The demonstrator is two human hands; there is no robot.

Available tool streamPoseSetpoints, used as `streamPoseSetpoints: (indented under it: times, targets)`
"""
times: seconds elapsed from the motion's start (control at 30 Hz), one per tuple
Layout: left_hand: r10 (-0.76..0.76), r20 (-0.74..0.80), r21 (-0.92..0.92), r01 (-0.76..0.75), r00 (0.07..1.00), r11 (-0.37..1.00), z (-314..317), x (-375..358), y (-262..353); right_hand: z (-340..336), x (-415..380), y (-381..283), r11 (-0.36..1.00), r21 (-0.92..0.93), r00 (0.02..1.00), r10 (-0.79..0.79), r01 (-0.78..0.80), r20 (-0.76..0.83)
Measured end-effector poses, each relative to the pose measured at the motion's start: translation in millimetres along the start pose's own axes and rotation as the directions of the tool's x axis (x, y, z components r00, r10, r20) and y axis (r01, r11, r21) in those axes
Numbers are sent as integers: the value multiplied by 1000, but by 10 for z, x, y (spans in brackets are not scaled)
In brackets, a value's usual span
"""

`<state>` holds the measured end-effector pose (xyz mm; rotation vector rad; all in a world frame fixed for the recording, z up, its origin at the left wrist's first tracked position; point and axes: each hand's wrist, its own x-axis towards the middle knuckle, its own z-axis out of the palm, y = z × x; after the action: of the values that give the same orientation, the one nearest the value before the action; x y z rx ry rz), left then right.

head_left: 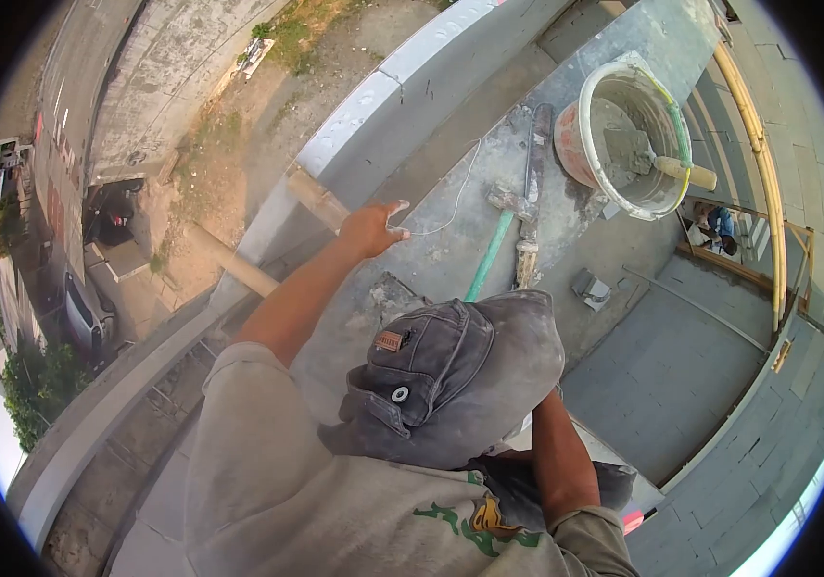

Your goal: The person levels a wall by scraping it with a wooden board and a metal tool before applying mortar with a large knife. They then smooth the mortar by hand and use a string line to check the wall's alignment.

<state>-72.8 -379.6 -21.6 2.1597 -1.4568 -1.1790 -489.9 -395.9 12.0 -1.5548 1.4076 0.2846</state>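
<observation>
My left hand (373,229) reaches over the grey, mortar-smeared slab (431,197), with thumb and forefinger apart and whitish at the tips. A thin white string (462,197) curves across the slab and meets the fingertips; a grip on it does not show. To the right lies a hammer (491,252) with a green handle, beside a long dusty tool (537,154) with a worn handle. The grey cap (450,375) fills the middle of the head view. My right forearm (566,457) passes beneath the cap, which hides my right hand.
A bucket (570,144) holds grey mortar (619,144) and a wooden-handled tool (686,173). Bamboo poles (753,125) rise at right; others (229,258) jut out at left. Beyond the ledge (354,111), the ground lies far below. Another person (717,229) is lower down at right.
</observation>
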Motion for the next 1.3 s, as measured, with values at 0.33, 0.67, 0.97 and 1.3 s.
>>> streamPoseSetpoints:
  times: [0.33, 0.67, 0.97, 1.3]
  targets:
    - [-103, -57, 194, 112, 993, 975, 373, 193, -42, 61, 423, 577, 893, 429, 987, -85, 136, -135]
    - [-143, -120, 101, 156, 982, 983, 322, 26, -187, -261, 116, -224, 986, -145, 995, -95, 89, -36]
    - [-267, -396, -536, 15, 879, 844, -1058, -519, 425, -50, 561, 341, 994, 49, 991, -90, 95, -101]
    - [-549, -435, -427, 373, 714, 824, -922, -1647, -145, -50, 631, -70, 995, -27, 990, -98, 96, -101]
